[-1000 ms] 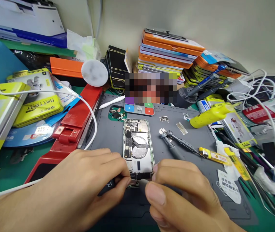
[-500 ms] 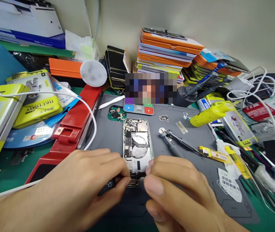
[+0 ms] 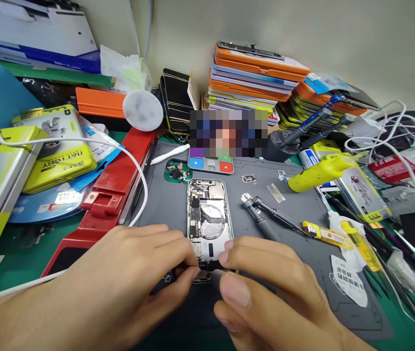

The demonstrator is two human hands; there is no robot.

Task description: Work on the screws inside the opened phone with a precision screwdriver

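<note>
An opened phone (image 3: pixel 211 217) lies on the dark grey work mat (image 3: pixel 178 317), with its circuit board, round coil and bare silver housing showing. My left hand (image 3: pixel 149 273) is at its lower left edge, thumb and index finger pinched together; what they hold, if anything, is hidden. Over the phone's lower right corner, my right hand (image 3: pixel 269 287) is closed round a dark grey tool (image 3: pixel 216 279). Only the tool's narrow end shows, pointing at the phone's bottom part. Both hands partly cover that bottom end.
Two dark screwdrivers (image 3: pixel 276 214) lie right of the phone, near small metal plates (image 3: pixel 248 179). A yellow bottle (image 3: pixel 315 175) and yellow-handled tools (image 3: pixel 326 235) are farther right. At left are a red stand (image 3: pixel 101 200), a white cable (image 3: pixel 142 185) and battery boxes (image 3: pixel 61 146).
The dark grey tool's end has shifted slightly, and the right fingers and thumb have moved a little. My left hand keeps its pinch at the phone's edge.
</note>
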